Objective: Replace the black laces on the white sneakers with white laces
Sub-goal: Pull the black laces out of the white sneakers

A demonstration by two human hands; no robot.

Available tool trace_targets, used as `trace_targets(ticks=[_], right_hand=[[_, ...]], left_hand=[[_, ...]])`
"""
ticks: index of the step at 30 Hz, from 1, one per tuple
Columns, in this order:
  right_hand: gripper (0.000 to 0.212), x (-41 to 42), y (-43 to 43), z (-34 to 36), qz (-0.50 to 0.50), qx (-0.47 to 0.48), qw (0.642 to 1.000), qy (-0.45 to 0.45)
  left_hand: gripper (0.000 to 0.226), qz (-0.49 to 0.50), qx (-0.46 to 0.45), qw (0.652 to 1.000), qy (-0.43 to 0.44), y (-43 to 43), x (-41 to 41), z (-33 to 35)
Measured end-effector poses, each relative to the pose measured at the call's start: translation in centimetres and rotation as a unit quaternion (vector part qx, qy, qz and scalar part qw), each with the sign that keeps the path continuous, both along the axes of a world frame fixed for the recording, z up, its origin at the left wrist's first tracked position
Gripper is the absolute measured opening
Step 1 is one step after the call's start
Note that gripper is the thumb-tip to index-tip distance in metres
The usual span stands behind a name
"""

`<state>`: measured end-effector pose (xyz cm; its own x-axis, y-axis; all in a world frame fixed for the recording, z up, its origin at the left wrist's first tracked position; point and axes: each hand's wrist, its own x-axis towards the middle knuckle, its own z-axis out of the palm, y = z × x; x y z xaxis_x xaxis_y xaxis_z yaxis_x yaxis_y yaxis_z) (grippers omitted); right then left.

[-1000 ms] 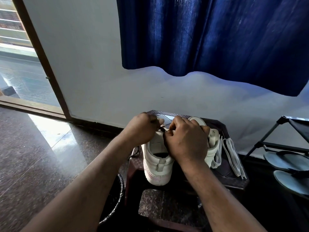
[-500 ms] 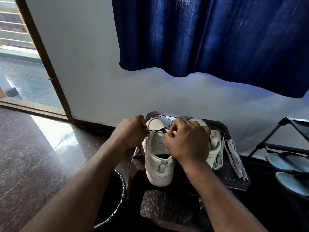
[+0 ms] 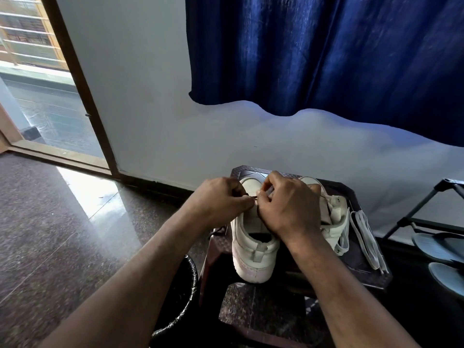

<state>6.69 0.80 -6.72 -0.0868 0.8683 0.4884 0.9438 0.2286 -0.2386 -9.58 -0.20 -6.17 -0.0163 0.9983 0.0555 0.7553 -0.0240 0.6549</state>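
Currently: pulling the black lace out of the left sneaker, no white lace in it yet

Surface is a dark plastic stool against the wall, and it carries both sneakers with their toes toward the wall. Bin sits on the floor just beside its left edge.

Left sneaker stands at the stool's near left, heel toward the camera. Right sneaker is just beside it, half hidden by the forearm.

Left hand and right hand meet over the left sneaker's eyelet area, knuckles nearly touching. Both grips are pinched, fingers curled in.

White laces lie loose on the surface, right of the right sneaker. More white strands hang at that shoe's near side. I can't tell whether they are threaded.

Black lace shows as one short, taut run between the two pinches. Each grip has thumb and fingertips closed on it. The hands hide the eyelets, so I can't tell how many rows are left.

My read on the step: unlacing, mid-way at best, on the first shoe.

Next move probably needs:
- one grip to brace the eyelet flap
- the other to draw the lace straight out through the hole
- a re-pinch one row further on

Pulling at an angle would likely snag the lace tip or tip the shoe.
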Motion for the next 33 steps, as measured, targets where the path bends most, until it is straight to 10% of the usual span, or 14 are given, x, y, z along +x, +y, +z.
trace_targets(ticks=[10, 20, 33], right_hand=[[0.030, -0.3, 0.7, 0.3, 0.064, -0.157, 0.983, -0.065], [0.018, -1.1, 1.3, -2.1, 0.090, -0.036, 0.963, 0.252], [0.012, -1.1, 1.1, -1.5, 0.040, -0.057, 0.993, 0.098]], left_hand=[[0.018, 0.049, 0.079, 0.990, 0.101, -0.4, 0.6, -1.0], [0.028, 0.038, 0.094, 0.992, 0.071, 0.2, -0.6, -1.6], [0.022, 0.068, 0.095, 0.991, 0.058, 0.0, -0.1, -2.0]])
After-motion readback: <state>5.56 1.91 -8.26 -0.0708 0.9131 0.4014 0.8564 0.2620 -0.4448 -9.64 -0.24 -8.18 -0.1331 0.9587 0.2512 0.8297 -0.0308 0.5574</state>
